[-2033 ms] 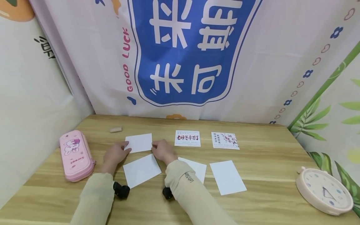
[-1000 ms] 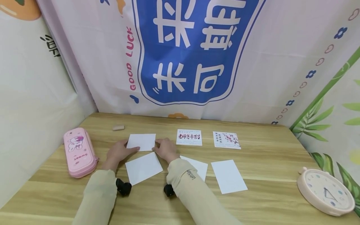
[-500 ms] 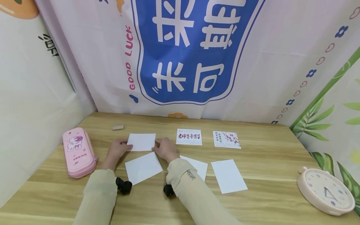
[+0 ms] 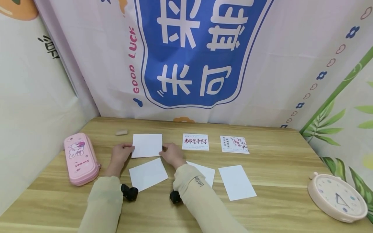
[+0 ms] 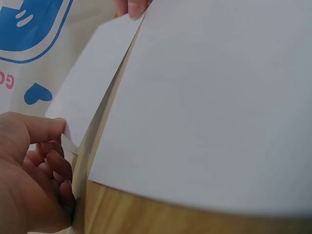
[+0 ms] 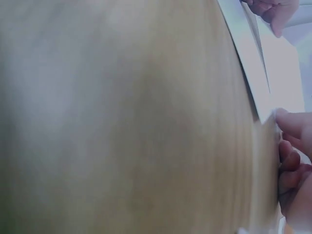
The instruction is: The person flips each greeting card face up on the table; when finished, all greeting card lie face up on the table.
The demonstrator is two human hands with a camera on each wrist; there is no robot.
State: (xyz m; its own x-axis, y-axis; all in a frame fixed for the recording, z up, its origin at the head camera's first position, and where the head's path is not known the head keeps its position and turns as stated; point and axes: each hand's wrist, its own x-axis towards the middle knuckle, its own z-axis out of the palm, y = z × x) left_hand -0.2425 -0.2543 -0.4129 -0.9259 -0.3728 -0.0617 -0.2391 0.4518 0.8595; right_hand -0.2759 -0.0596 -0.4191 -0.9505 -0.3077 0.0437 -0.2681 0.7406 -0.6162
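Note:
A blank white card (image 4: 147, 145) is held between both hands, tilted up, its face toward the head camera. My left hand (image 4: 121, 153) pinches its left edge, thumb in front and the other fingers curled in behind. At the opposite edge my right hand (image 4: 173, 155) pinches the lower corner. The left wrist view shows the left hand (image 5: 34, 165) at the corner of the held card (image 5: 90, 78), and a second blank card (image 5: 204, 97) lying nearer. In the right wrist view the right hand (image 6: 297, 161) grips its corner, with the left hand (image 6: 273, 12) beyond.
Two printed cards (image 4: 196, 141) (image 4: 234, 144) lie to the right on the wooden table (image 4: 279, 168). Nearer are more blank cards (image 4: 148, 174) (image 4: 237, 183), one partly behind the right sleeve. A pink pencil case (image 4: 81, 158), a small beige block (image 4: 121, 132) and a clock (image 4: 338, 198) lie around.
The held card has gone from slanted to straight and now tilts up more, looking taller. My left thumb has slid from its face back to its edge. The other cards have stayed put.

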